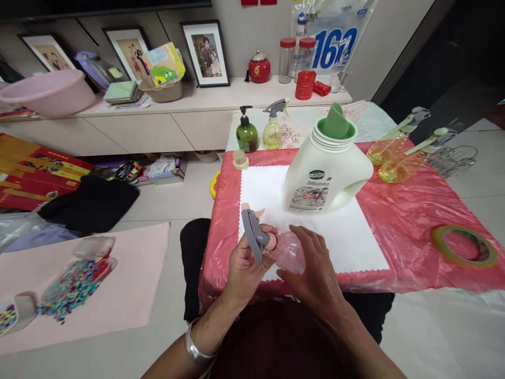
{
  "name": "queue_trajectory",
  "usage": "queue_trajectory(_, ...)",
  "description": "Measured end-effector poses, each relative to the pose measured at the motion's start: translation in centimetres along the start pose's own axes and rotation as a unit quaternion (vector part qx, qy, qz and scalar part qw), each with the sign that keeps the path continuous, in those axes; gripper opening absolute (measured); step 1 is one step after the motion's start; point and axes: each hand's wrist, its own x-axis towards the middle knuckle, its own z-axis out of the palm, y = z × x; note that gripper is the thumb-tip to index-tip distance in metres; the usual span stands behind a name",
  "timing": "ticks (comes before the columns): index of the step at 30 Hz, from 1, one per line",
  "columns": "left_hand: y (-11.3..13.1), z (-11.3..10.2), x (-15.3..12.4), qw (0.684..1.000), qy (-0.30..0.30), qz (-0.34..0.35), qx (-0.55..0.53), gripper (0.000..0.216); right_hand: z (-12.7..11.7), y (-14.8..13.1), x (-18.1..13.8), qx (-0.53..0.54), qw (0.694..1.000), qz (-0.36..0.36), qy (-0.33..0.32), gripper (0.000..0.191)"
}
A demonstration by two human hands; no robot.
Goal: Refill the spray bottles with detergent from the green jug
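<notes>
Near a white jug, we hold a spray bottle sideways, our left hand clamped at its neck, our right hand curved around its body.

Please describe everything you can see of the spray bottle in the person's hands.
The spray bottle has a see-through, pinkish body that looks like plastic and a grey spray head with peach parts, including the collar. It lies nearly sideways, head toward the left, over the near part of the white mat. The left hand holds it around the neck; the right hand cups the body. Whether it holds liquid, I cannot tell.
</notes>
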Motion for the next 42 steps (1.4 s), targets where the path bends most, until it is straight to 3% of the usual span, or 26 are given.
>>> queue_trajectory(5, 0.4, 0.6, 0.1, 0.999, 0.043, 0.01, -0.008, 0.037, 0.0, -0.1, -0.2, 0.001, 1.0, -0.017, 0.011, 0.083)
queue_trajectory(9, 0.9, 0.9, 0.2, 0.997, 0.052, -0.019, -0.048, 0.039, -0.1, -0.1, -0.3, -0.001, 1.0, -0.014, 0.006, 0.086)
queue_trajectory(17, 1.7, 1.5, 0.2, 0.996, 0.054, -0.013, -0.064, 0.027, 0.0, 0.0, -0.2, 0.007, 1.0, 0.004, 0.013, 0.088)
queue_trajectory(21, 1.4, 1.5, -0.2, 0.997, 0.039, -0.015, -0.061, 0.031, 0.1, 0.0, -0.4, 0.015, 1.0, 0.007, 0.02, 0.084)
queue_trajectory(27, 1.4, 1.9, 0.3, 0.997, 0.066, 0.009, -0.049, 0.045, 0.3, 0.0, -0.4, 0.02, 0.999, -0.009, 0.031, 0.081)
queue_trajectory(31, 1.5, 1.5, 0.7, 0.997, 0.052, -0.014, -0.053, 0.053, 0.5, 0.2, -0.4, 0.023, 0.999, -0.002, 0.028, 0.084)
queue_trajectory(42, 1.7, 2.4, 0.4, 0.994, 0.055, -0.004, -0.09, 0.026, 0.5, -0.2, -0.2, 0.045, 0.999, 0.01, 0.023, 0.074)
